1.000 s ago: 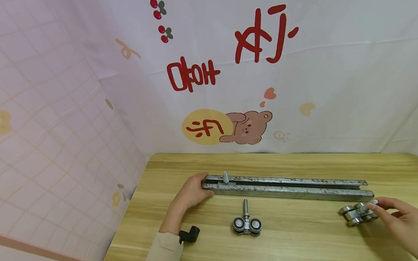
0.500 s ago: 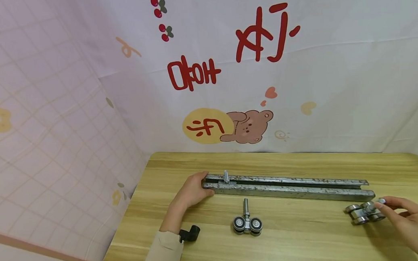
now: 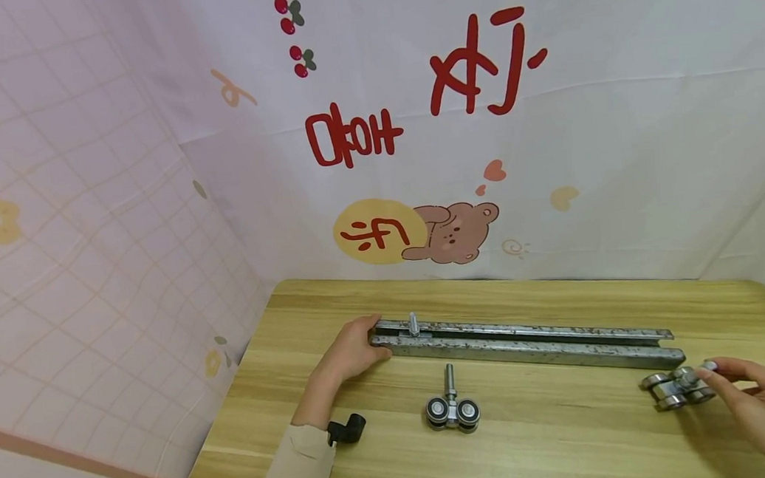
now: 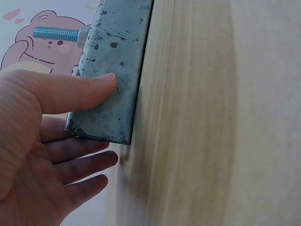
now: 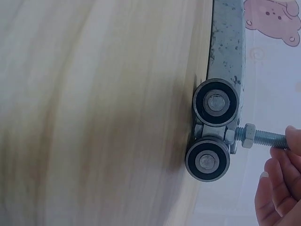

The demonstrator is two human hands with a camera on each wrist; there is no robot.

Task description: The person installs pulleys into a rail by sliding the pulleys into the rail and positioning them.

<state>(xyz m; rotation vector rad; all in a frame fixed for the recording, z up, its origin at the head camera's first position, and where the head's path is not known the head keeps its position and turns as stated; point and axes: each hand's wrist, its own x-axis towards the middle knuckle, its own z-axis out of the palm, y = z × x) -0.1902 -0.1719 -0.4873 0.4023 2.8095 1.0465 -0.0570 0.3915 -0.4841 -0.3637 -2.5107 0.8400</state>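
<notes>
A slotted steel track (image 3: 530, 351), speckled with rust, lies across the table. My left hand (image 3: 357, 348) grips its left end; in the left wrist view the thumb (image 4: 94, 92) presses on the track's side wall. Close to that hand, a bolt (image 3: 414, 324) with a nut stands up out of the slot. Beside the track's right end, my right hand (image 3: 763, 397) pinches the bolt tip of a four-wheeled roller trolley (image 3: 677, 389). The right wrist view shows two of its bearing wheels (image 5: 216, 102) low at the tabletop, overlapping the track's end, with the threaded bolt (image 5: 268, 139) leading to my fingertips.
Another roller trolley (image 3: 452, 412) lies in front of the track, its bolt pointing toward the back. A black fitting (image 3: 348, 429) sits at my left wrist. Behind the wooden table (image 3: 537, 450) hangs a printed white cloth (image 3: 615, 141).
My right hand has moved to the right with the roller trolley, past the track's right end. The left hand, the track and the other trolley stay where they were.
</notes>
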